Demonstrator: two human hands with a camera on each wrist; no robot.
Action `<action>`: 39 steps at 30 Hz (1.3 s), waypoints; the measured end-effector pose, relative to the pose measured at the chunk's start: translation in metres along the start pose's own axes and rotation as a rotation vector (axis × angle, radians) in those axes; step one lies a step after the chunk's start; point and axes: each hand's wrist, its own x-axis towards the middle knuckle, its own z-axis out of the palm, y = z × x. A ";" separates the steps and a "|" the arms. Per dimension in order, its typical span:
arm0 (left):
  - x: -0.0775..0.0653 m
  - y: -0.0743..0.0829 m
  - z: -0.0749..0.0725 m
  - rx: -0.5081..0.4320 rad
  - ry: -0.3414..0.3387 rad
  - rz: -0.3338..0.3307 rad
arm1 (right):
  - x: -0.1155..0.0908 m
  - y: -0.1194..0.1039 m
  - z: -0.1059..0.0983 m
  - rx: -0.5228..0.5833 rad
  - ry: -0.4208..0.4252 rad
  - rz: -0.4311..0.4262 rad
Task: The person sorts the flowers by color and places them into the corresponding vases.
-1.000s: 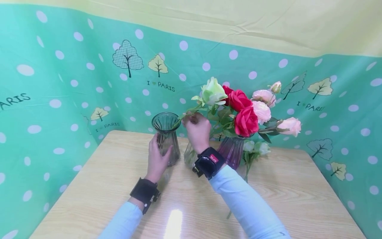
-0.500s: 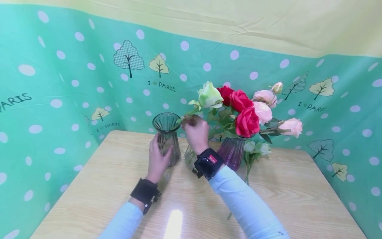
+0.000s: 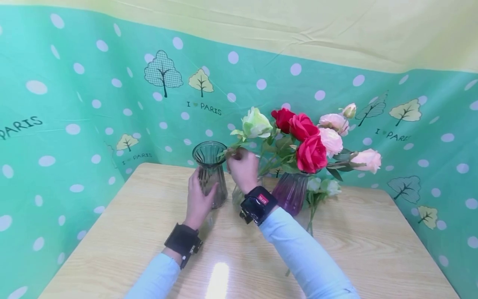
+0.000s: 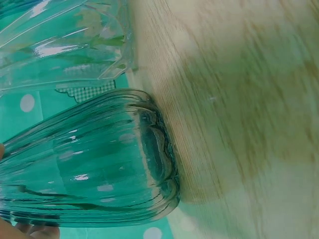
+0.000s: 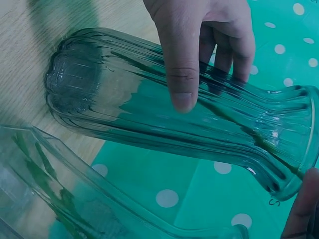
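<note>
Gripping the smoked, ribbed glass vase [image 3: 220, 192] is the left hand [image 3: 197, 203], part open, thumb and fingers on opposite sides; the vase stands upright on the wooden table [image 3: 354, 241]. The right hand [image 3: 244, 168], fingers curled, pinches the stem [image 5: 256, 139] of the pale green rose [image 3: 257, 123] just beside the rim; its fingertips are partly hidden in the head view. Only the right wrist view clearly shows the stem passing through the mouth and down inside. The left wrist view exposes the base, with a clear glass vase [image 4: 75, 50] near it
</note>
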 end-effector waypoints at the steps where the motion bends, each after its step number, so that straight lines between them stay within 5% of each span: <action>1: 0.000 0.000 0.000 -0.001 0.001 0.002 | 0.000 0.000 0.000 0.002 -0.012 0.009; 27: 0.000 0.000 0.001 -0.012 -0.004 -0.007 | -0.005 0.009 -0.005 0.106 -0.068 0.147; 39: 0.000 0.000 0.000 -0.028 0.000 -0.009 | -0.027 0.015 -0.045 0.176 -0.015 0.189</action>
